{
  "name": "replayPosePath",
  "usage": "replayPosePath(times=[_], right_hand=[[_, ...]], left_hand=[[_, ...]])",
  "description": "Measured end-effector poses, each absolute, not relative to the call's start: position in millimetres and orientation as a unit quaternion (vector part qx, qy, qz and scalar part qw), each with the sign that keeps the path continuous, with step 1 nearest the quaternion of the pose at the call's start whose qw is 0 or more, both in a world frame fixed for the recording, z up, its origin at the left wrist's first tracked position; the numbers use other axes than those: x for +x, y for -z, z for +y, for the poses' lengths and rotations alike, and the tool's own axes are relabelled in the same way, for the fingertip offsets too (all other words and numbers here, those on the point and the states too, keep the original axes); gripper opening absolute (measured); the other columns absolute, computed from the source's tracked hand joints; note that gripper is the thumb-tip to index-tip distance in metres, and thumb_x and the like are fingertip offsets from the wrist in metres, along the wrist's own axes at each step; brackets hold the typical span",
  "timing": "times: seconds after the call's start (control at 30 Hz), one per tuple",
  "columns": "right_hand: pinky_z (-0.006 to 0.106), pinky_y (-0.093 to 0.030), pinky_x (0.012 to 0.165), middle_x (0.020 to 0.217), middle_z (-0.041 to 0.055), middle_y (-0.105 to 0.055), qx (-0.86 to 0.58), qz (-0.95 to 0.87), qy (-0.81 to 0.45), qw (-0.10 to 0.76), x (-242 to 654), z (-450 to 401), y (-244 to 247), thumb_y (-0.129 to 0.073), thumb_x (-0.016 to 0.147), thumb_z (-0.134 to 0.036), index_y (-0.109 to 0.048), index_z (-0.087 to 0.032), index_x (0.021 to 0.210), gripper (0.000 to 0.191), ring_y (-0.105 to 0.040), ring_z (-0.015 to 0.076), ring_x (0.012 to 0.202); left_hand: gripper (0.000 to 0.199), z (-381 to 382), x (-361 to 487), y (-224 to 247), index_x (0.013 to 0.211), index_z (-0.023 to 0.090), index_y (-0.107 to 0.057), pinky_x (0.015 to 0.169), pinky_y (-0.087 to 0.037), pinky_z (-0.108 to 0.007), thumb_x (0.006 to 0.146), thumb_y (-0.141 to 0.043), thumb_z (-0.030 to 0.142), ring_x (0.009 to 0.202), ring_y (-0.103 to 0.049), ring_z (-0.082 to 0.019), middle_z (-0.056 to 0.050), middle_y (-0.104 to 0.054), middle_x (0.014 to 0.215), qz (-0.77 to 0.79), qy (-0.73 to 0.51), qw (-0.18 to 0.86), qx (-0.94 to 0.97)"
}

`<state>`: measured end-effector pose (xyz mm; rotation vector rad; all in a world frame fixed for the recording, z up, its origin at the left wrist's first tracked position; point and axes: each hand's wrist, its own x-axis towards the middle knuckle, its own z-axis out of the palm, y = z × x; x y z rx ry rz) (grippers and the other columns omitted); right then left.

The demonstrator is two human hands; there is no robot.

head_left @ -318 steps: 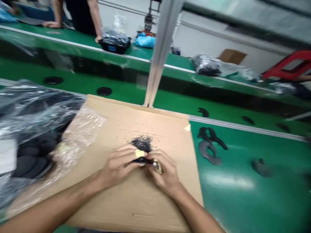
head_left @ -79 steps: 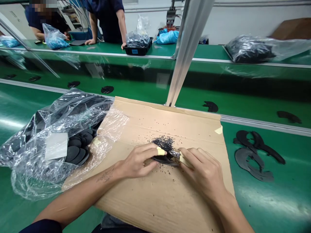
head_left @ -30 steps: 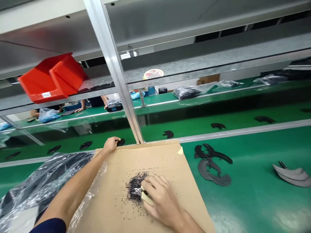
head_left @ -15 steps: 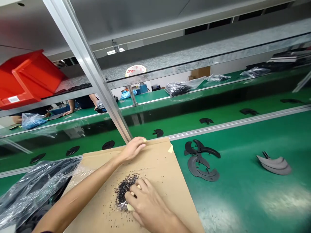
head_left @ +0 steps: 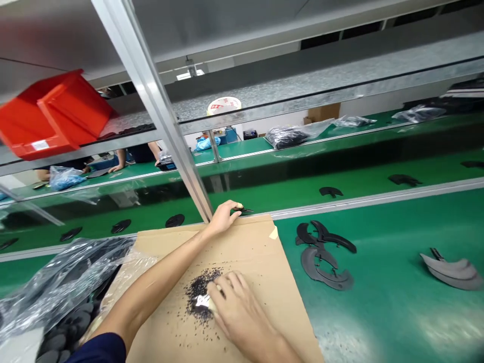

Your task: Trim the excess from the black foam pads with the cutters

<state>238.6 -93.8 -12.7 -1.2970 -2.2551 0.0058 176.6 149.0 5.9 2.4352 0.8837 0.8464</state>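
Observation:
My left hand [head_left: 226, 218] reaches past the far edge of the cardboard sheet [head_left: 257, 262] to the green conveyor belt. Its thumb and finger are closed on a thin black curved plastic part [head_left: 245, 209], seen nearly edge-on. Low over the cardboard, my right hand [head_left: 242, 307] is wrapped round small metal nippers [head_left: 202, 301]. Their bright jaws point left, and the palm hides most of the handles. Under the jaws lies a scattered pile of tiny black scraps [head_left: 200, 285]. Pale yellow covers show on some fingertips.
Several black curved parts [head_left: 330, 191] lie along the belt. Stacked curved parts [head_left: 325, 257] and a grey one [head_left: 449, 269] rest on the right bench. Plastic film [head_left: 71, 282] covers parts at left. A metal post [head_left: 166, 121] rises behind the cardboard; a red bin [head_left: 56, 118] sits above.
My left hand has moved forward to the belt and taken hold of the black curved part, which now tilts. My right hand stays over the scraps, with the nippers' jaws slightly higher.

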Motion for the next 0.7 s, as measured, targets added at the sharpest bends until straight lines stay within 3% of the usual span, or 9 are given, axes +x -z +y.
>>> replayPosePath(times=[0.13, 0.27, 0.33, 0.47, 0.57, 0.7], right_hand=[[0.038, -0.05, 0.076, 0.099, 0.009, -0.061, -0.49, -0.769, 0.027, 0.41, 242.7, -90.6, 5.9, -0.052, 0.092, -0.008, -0.055, -0.019, 0.115, 0.025, -0.058, 0.0244, 0.087], [0.035, -0.054, 0.079, 0.11, 0.0123, -0.057, -0.475, -0.692, 0.003, 0.544, 244.7, -83.7, 0.4, -0.051, 0.098, -0.016, -0.054, -0.019, 0.121, 0.024, -0.062, 0.0245, 0.097], [0.034, -0.055, 0.08, 0.11, 0.0114, -0.059, -0.453, -0.702, -0.05, 0.547, 243.0, -81.1, -2.2, -0.055, 0.099, -0.024, -0.055, -0.021, 0.121, 0.022, -0.065, 0.0241, 0.098], [0.027, -0.054, 0.069, 0.09, 0.0048, -0.067, -0.395, -0.767, -0.146, 0.484, 236.5, -79.4, -6.0, -0.053, 0.101, -0.025, -0.059, -0.024, 0.106, 0.008, -0.067, 0.019, 0.079], [0.027, -0.052, 0.066, 0.087, 0.0043, -0.068, -0.405, -0.771, -0.125, 0.476, 233.1, -78.4, -6.9, -0.053, 0.1, -0.024, -0.059, -0.023, 0.104, 0.006, -0.066, 0.0186, 0.074], [0.029, -0.051, 0.065, 0.086, 0.0054, -0.067, -0.409, -0.78, -0.066, 0.468, 234.4, -75.0, -3.9, -0.052, 0.097, -0.018, -0.058, -0.023, 0.102, 0.009, -0.065, 0.0202, 0.074]], left_hand=[[0.013, 99.5, 112.7, -27.5, 0.099, 0.016, -0.071, 0.092, -0.056, -0.033, 0.095, -0.06, 0.022, 0.097, -0.07, -0.02, -0.009, -0.072, 0.101, 0.303, -0.355, 0.212, 0.859], [0.013, 29.5, 57.6, -36.3, 0.097, 0.016, -0.072, 0.088, -0.056, -0.029, 0.095, -0.063, 0.026, 0.093, -0.07, -0.019, -0.007, -0.073, 0.096, 0.278, -0.355, 0.262, 0.853], [0.015, -1.5, 40.2, -35.6, 0.098, 0.015, -0.072, 0.087, -0.056, -0.028, 0.096, -0.062, 0.026, 0.092, -0.069, -0.018, -0.008, -0.072, 0.095, 0.267, -0.336, 0.307, 0.85], [0.02, -31.8, 17.8, -29.0, 0.107, 0.015, -0.069, 0.09, -0.055, -0.027, 0.1, -0.058, 0.03, 0.096, -0.069, -0.018, -0.009, -0.072, 0.103, 0.284, -0.287, 0.339, 0.85], [0.028, -16.4, -0.7, -22.7, 0.123, 0.018, -0.062, 0.099, -0.053, -0.03, 0.103, -0.052, 0.035, 0.111, -0.065, -0.02, -0.009, -0.069, 0.12, 0.348, -0.255, 0.241, 0.869], [0.031, 43.3, -28.9, -13.2, 0.122, 0.017, -0.061, 0.113, -0.045, -0.043, 0.104, -0.046, 0.037, 0.128, -0.056, -0.027, -0.014, -0.063, 0.131, 0.46, -0.244, 0.12, 0.845]])
